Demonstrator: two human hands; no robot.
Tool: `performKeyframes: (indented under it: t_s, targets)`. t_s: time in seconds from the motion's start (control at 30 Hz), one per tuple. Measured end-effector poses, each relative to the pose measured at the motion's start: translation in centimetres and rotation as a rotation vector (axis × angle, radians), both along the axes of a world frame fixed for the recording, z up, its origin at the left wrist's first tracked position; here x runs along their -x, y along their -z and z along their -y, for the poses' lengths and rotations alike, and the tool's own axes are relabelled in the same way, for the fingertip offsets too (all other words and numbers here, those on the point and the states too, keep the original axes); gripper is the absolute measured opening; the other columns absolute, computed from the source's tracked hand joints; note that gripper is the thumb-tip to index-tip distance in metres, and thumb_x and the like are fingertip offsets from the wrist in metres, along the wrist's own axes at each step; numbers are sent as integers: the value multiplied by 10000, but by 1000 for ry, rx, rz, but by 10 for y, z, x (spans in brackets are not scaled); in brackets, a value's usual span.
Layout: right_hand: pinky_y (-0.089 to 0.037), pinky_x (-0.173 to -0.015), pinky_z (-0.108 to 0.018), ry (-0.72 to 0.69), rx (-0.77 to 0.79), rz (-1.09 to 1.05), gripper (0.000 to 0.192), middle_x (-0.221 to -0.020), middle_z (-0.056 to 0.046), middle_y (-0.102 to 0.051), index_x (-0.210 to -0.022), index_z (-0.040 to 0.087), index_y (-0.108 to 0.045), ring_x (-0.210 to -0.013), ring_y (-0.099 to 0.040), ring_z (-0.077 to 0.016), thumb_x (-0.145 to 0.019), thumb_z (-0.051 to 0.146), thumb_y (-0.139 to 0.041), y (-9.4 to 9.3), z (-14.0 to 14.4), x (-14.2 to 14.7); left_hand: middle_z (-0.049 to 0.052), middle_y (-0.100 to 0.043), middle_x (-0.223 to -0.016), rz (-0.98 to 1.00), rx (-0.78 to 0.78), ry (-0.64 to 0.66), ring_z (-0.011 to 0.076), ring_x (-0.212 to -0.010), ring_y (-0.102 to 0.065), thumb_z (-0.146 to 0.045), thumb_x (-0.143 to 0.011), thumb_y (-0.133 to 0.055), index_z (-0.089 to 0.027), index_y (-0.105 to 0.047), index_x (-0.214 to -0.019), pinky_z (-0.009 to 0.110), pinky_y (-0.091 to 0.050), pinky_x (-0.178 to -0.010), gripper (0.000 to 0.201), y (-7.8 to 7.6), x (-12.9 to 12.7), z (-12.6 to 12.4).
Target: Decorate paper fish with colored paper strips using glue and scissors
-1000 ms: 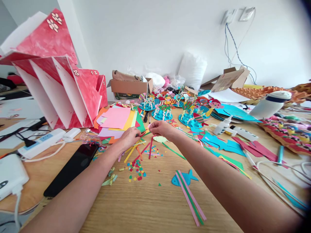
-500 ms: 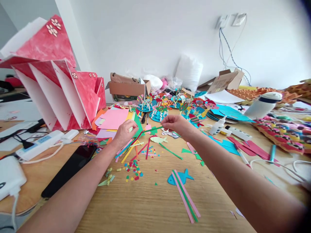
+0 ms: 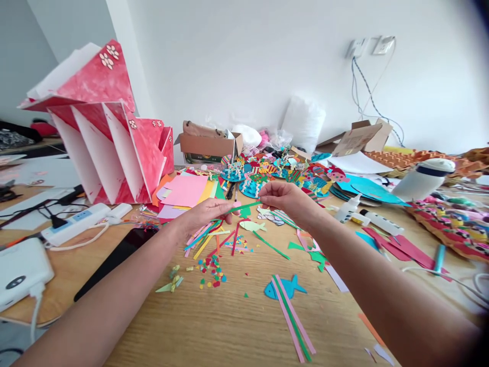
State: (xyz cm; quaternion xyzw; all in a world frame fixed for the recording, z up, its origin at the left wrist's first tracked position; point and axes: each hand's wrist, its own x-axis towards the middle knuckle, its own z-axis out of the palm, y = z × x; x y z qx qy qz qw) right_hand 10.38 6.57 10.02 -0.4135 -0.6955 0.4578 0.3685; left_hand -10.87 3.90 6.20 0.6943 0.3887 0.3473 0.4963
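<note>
A thin green paper strip (image 3: 244,206) is stretched between my two hands above the wooden table (image 3: 229,326). My right hand (image 3: 284,199) pinches its right end. My left hand (image 3: 206,213) grips the other end together with a bunch of coloured paper strips (image 3: 204,235) that fan down to the left. Below them lie a pale green paper fish (image 3: 252,226) and a scatter of paper confetti (image 3: 212,267). Nearer me a blue paper fish (image 3: 284,288) lies under pink and green strips (image 3: 292,318).
Coloured paper sheets (image 3: 185,191), a red-and-white folded structure (image 3: 110,132), a cardboard box (image 3: 208,145), finished fish crafts (image 3: 278,173), glue bottles (image 3: 347,209), a black phone (image 3: 118,255), a power strip (image 3: 76,224) and a white charger (image 3: 21,270) crowd the table.
My right hand has drawn the green strip out to the right and up, away from the bunch. My left hand stays on the bunch of strips. The camera has tilted slightly.
</note>
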Motion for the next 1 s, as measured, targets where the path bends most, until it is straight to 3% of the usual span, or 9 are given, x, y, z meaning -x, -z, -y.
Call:
performKeyframes:
  t_s: [0.17, 0.37, 0.53, 0.63, 0.73, 0.87, 1.0]
  targets:
    - [-379, -474, -189, 44, -4, 24, 100, -511, 52, -531, -672, 171, -518, -475, -494, -65, -614, 222, -582, 7, -3, -7, -4, -562, -594, -180, -23, -90, 109, -627, -519, -337, -713, -544, -126, -586, -615, 205, -375, -628, 236, -4, 0, -2]
    - [-393, -470, -185, 63, -39, 124, 69, -547, 41, -541, -700, 171, -510, -496, -519, -73, -658, 219, -536, 29, -9, 6, -15, -558, -537, -268, 34, -123, 79, -470, -463, -344, -677, -552, -128, -575, -596, 184, -344, -478, 231, -2, 16, 5]
    - [-380, -497, -195, 90, -169, 318, 26, -549, 37, -533, -667, 170, -523, -528, -520, -90, -668, 146, -511, 44, -24, 33, -44, -501, -436, -259, 106, -352, 57, -367, -392, -266, -649, -533, -128, -536, -535, 171, -272, -396, 179, 11, 33, 7]
    - [-375, -553, -224, 119, -298, 457, 83, -624, 0, -566, -693, 161, -552, -602, -527, -118, -676, 108, -491, 48, -26, 46, -23, -541, -482, -159, 117, -477, 68, -414, -446, -253, -657, -536, -117, -566, -561, 175, -322, -431, 169, 19, 40, 6]
    - [-373, -624, -235, 48, -440, 583, 149, -720, -28, -600, -725, 165, -590, -689, -537, -133, -705, 93, -461, 50, -13, 59, 10, -602, -632, 105, 131, -558, 93, -577, -537, -257, -659, -577, -111, -602, -643, 195, -414, -547, 149, 24, 43, 5]
    - [-373, -649, -213, -205, -585, 731, 172, -778, -31, -615, -736, 184, -631, -732, -557, -130, -741, 115, -474, 57, 13, 77, 25, -601, -730, 469, 288, -510, 105, -657, -559, -199, -667, -592, -115, -598, -713, 247, -473, -612, 96, 26, 42, 6]
    - [-391, -642, -220, -371, -672, 849, 182, -849, -48, -622, -851, 194, -626, -781, -580, -153, -753, 119, -493, 68, 26, 91, 32, -593, -722, 582, 405, -482, 119, -690, -582, -140, -723, -534, -115, -561, -702, 290, -497, -690, 42, 25, 38, 10]
